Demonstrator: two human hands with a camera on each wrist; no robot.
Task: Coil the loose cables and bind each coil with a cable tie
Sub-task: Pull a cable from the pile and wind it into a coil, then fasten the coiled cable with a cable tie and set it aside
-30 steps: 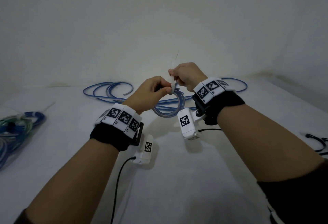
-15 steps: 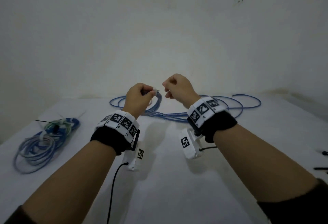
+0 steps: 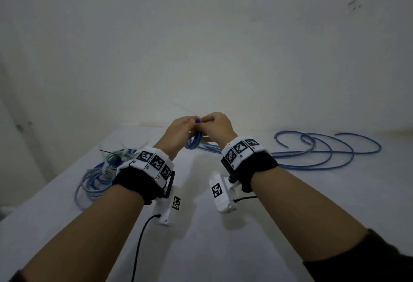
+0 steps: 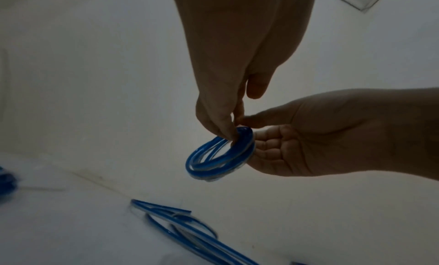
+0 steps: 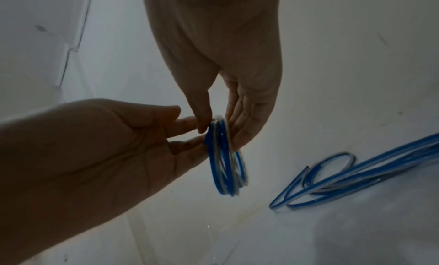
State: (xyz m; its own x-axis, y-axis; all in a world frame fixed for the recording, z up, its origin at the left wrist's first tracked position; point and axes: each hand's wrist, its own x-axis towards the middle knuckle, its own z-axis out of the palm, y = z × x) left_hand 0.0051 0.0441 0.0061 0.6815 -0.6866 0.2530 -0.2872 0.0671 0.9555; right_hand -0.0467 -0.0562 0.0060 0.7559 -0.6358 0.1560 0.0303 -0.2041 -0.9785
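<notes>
The small blue coil (image 4: 219, 153) hangs in the air above the white table (image 3: 223, 248), pinched at its top between both hands: the left hand (image 3: 178, 133) grips one side with thumb and fingertips, the right hand (image 3: 215, 126) nips the other. I can't make out a tie on it. If either pinch slackens, I'd expect the springy loops to fan apart and drop among the loose cable (image 3: 324, 149) lying behind.
</notes>
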